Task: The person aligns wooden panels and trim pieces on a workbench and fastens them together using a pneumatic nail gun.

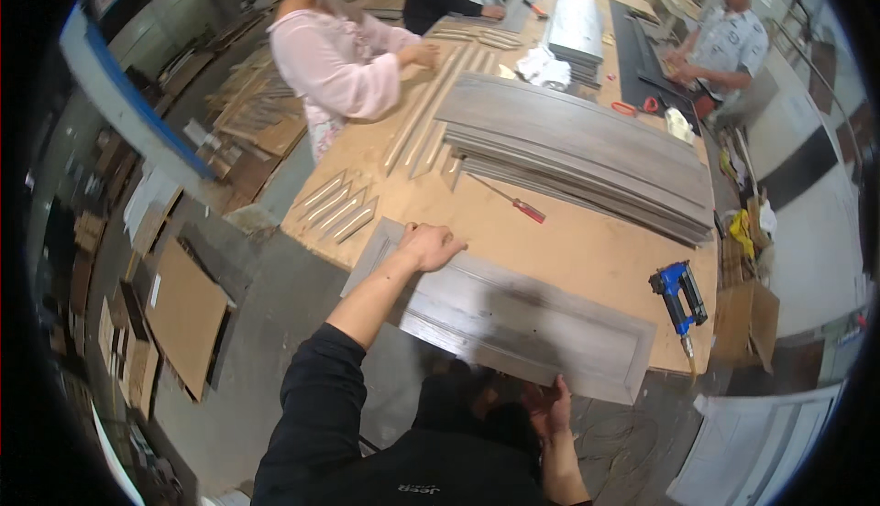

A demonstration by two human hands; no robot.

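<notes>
A long grey cabinet door panel (513,309) with a raised frame lies slantwise at the near edge of the worktable, its near side jutting past the edge. My left hand (431,247) is closed over its far edge, toward the left end, fingers bent. Down at the near edge, right of the middle, my right hand (550,410) holds the panel from below, thumb at the rim; its other fingers are partly hidden. A red-handled screwdriver (527,211) lies just beyond the panel. To the right rests a blue nail gun (678,297) with its hose attached.
A stack of grey panels (577,144) fills the middle of the wooden worktable (632,268). Thin mitred strips (337,205) lie at its left. Red-handled scissors (632,107) and white cloths (543,68) are farther back. Three people stand around the table. Boards (188,313) lean at floor level, left.
</notes>
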